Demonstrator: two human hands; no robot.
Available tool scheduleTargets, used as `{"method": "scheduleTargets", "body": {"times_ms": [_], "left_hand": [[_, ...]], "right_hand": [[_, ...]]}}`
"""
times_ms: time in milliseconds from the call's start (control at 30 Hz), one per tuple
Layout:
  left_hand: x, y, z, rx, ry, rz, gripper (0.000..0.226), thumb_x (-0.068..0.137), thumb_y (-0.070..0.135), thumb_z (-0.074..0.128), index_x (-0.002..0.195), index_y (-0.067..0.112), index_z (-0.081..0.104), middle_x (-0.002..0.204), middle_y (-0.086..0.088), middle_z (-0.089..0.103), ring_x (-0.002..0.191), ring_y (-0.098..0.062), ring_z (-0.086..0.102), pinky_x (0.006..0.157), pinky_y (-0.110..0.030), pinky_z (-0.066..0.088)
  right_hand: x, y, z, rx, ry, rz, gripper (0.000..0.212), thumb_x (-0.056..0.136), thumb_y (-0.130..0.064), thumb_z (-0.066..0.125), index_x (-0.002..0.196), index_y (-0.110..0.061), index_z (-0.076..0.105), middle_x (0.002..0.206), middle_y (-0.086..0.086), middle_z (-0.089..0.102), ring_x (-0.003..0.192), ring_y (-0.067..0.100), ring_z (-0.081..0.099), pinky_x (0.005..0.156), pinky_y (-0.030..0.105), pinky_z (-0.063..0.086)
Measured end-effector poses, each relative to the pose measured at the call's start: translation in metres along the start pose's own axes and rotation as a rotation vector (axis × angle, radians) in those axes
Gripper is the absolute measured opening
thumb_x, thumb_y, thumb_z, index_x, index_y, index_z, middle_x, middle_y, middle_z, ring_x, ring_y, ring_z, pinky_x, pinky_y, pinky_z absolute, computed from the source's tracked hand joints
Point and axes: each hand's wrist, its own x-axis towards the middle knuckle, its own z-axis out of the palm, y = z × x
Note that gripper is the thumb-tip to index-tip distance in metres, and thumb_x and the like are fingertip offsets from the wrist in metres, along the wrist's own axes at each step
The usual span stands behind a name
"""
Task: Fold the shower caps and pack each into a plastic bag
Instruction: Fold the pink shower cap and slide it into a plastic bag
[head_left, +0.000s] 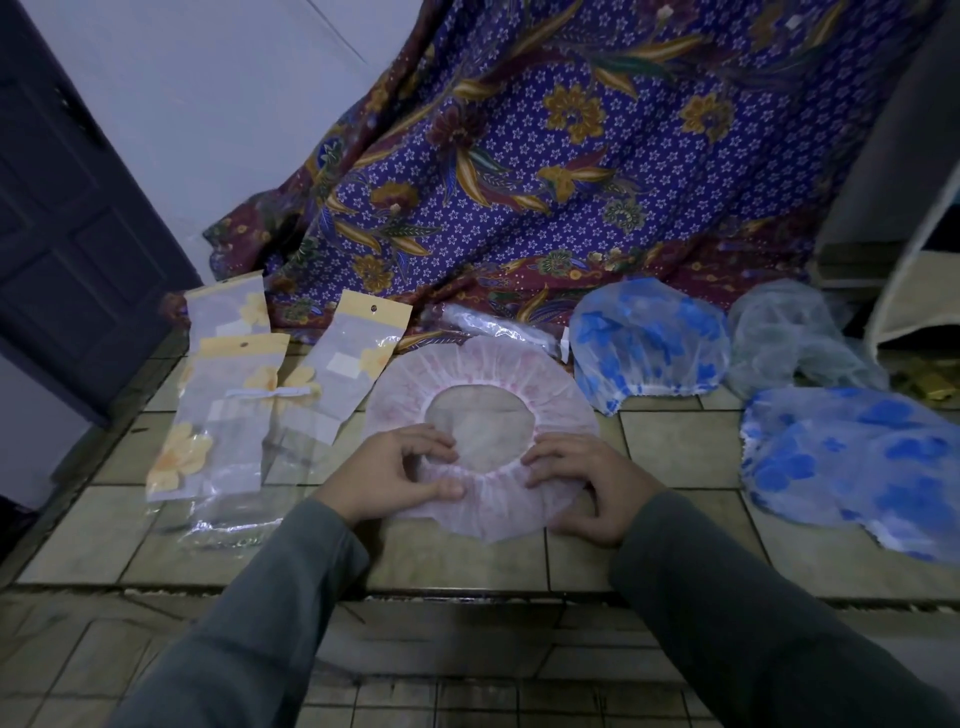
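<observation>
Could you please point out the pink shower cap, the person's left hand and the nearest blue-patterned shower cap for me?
pink shower cap (498, 364): head view, far ruffled rim.
left hand (395, 475): head view, back of the hand.
nearest blue-patterned shower cap (852, 467): head view, middle of its crown.

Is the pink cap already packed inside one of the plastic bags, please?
No, the pink cap lies spread open on the tiles, gripped by the left hand and right hand, while the bags lie beside it.

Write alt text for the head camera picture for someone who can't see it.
Two hands, left hand and right hand, grip the near edge of a pink shower cap spread flat on a tiled floor. Flowered plastic bags lie left, blue-patterned caps right.
</observation>
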Motion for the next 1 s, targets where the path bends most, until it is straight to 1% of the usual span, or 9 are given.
{"method": "scheduleTargets", "body": {"times_ms": [200,333,433,533,633,733,833,933,1000], "left_hand": [[-0.007,0.001,-0.005,-0.022,-0.098,-0.013,0.084,0.04,0.073,0.078,0.113,0.035,0.064,0.132,0.016,0.053,0.137,0.002,0.027,0.111,-0.021,0.019],[-0.015,-0.002,-0.01,-0.045,-0.054,0.002,0.08,0.048,0.063,0.082,0.121,0.034,0.062,0.132,0.02,0.054,0.137,0.005,0.027,0.111,-0.023,0.022],[-0.014,-0.005,-0.013,-0.086,0.056,-0.069,0.046,0.06,0.054,0.072,0.096,0.025,0.073,0.104,0.022,0.063,0.112,0.015,0.048,0.094,-0.016,0.038],[-0.008,-0.01,-0.019,-0.156,0.153,-0.093,0.052,0.075,0.048,0.057,0.081,-0.004,0.062,0.072,-0.002,0.052,0.073,-0.007,0.051,0.068,-0.032,0.039],[0.002,-0.003,-0.027,-0.083,0.236,-0.191,0.029,0.093,0.039,0.053,0.084,0.013,0.06,0.07,-0.009,0.057,0.068,-0.012,0.052,0.064,-0.03,0.039],[0.016,0.006,-0.032,0.128,0.206,-0.24,0.021,0.098,0.031,0.047,0.078,0.028,0.052,0.072,0.005,0.058,0.07,-0.013,0.052,0.058,-0.027,0.035],[0.029,0.01,-0.038,0.304,0.147,-0.345,0.015,0.095,0.042,0.048,0.093,0.03,0.056,0.094,-0.005,0.066,0.081,-0.019,0.056,0.067,-0.03,0.04],[0.035,0.026,-0.04,0.469,0.297,-0.45,0.044,0.09,0.051,0.049,0.125,0.025,0.05,0.109,-0.007,0.065,0.1,-0.028,0.059,0.079,-0.035,0.045],[0.035,0.042,-0.027,0.548,0.416,-0.432,0.052,0.089,0.051,0.048,0.13,0.02,0.044,0.113,-0.009,0.063,0.105,-0.033,0.057,0.082,-0.038,0.045]], "right_hand": [[0.007,0.0,0.005,-0.067,0.142,-0.044,0.023,0.08,-0.034,0.061,0.087,-0.017,0.074,0.104,-0.003,0.071,0.107,0.012,0.06,0.098,0.017,0.038],[0.017,-0.005,-0.003,0.095,0.344,0.268,0.015,0.089,-0.035,0.06,0.085,-0.025,0.07,0.082,-0.011,0.07,0.079,0.004,0.061,0.077,0.029,0.05],[0.032,-0.015,-0.014,0.226,0.394,0.376,0.015,0.087,-0.037,0.064,0.081,-0.024,0.068,0.077,-0.014,0.067,0.078,0.0,0.059,0.076,0.025,0.048],[0.029,-0.017,-0.027,0.395,0.254,0.329,0.024,0.077,-0.041,0.073,0.087,-0.02,0.068,0.07,-0.017,0.062,0.069,-0.001,0.057,0.067,0.019,0.044],[0.015,-0.009,-0.033,0.409,0.107,0.323,0.039,0.069,-0.037,0.077,0.1,-0.015,0.069,0.092,-0.002,0.07,0.088,0.014,0.065,0.079,0.028,0.052],[0.019,0.004,-0.025,0.342,0.24,0.454,0.021,0.08,-0.021,0.073,0.099,-0.013,0.069,0.094,0.005,0.07,0.091,0.024,0.065,0.084,0.04,0.052],[0.03,0.007,-0.025,0.394,0.33,0.546,0.018,0.085,-0.018,0.066,0.102,-0.022,0.064,0.097,0.0,0.068,0.094,0.019,0.064,0.085,0.038,0.051],[0.037,0.007,-0.03,0.373,0.321,0.629,0.01,0.092,-0.021,0.056,0.1,-0.023,0.061,0.095,-0.005,0.065,0.091,0.014,0.061,0.078,0.028,0.047],[0.04,0.006,-0.027,0.32,0.311,0.69,0.016,0.093,-0.029,0.053,0.105,-0.022,0.062,0.097,-0.004,0.063,0.091,0.014,0.06,0.076,0.026,0.044]]}}
